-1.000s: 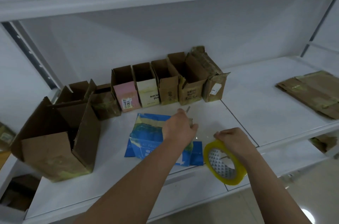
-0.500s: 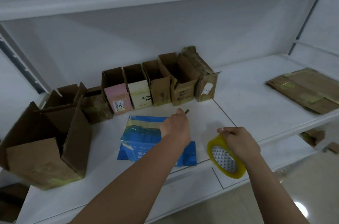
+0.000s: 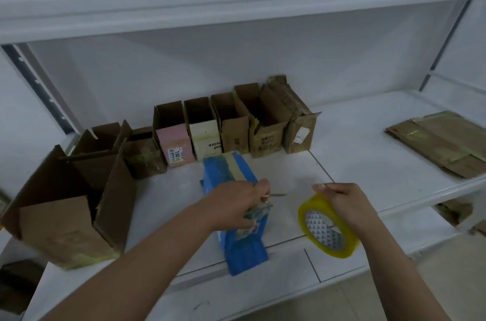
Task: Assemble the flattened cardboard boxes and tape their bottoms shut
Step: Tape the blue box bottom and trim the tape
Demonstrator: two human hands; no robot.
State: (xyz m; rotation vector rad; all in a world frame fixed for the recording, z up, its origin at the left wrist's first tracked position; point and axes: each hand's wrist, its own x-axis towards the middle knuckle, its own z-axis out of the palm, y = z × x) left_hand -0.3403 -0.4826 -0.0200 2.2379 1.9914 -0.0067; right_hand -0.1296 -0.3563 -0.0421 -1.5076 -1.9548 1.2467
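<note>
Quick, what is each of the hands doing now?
Left hand: grips the blue box and a thin tool.
Right hand: holds the yellow tape roll.

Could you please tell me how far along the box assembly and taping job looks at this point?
Done: a row of assembled boxes stands open-topped at the back of the shelf. In hand: the left hand holds the blue box with tape across it, while the right hand grips the yellow tape roll. Left: a stack of flattened boxes at right.

My view: a white shelf bearing a row of open boxes, a blue box and flattened cardboard.
</note>
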